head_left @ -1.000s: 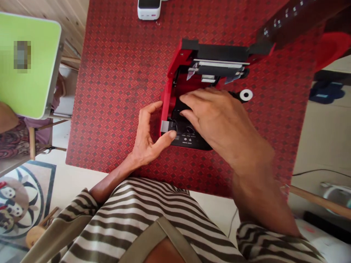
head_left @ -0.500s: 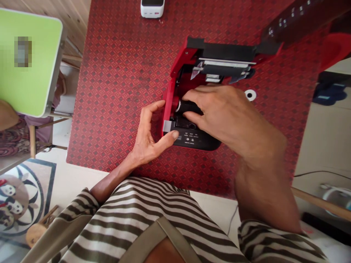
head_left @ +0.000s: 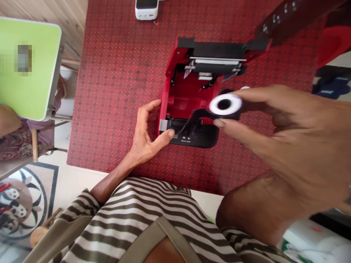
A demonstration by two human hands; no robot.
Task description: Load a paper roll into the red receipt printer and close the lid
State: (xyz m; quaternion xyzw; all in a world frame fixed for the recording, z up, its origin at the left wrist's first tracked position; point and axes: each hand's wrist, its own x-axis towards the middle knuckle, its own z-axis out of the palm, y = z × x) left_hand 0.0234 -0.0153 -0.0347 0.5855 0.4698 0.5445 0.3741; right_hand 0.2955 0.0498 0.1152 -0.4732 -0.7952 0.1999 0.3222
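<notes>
Right hand: thumb and fingers pinching black ribbon roll (white-ended) | left hand: fingers spread, touching red printer

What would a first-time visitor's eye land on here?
Probably the black roll with its ring-like white end, held in the right hand at centre right. Beside it, the open red machine sits on the patterned red table, the left hand at its side. A bright green tabletop stands out at far left.
</notes>
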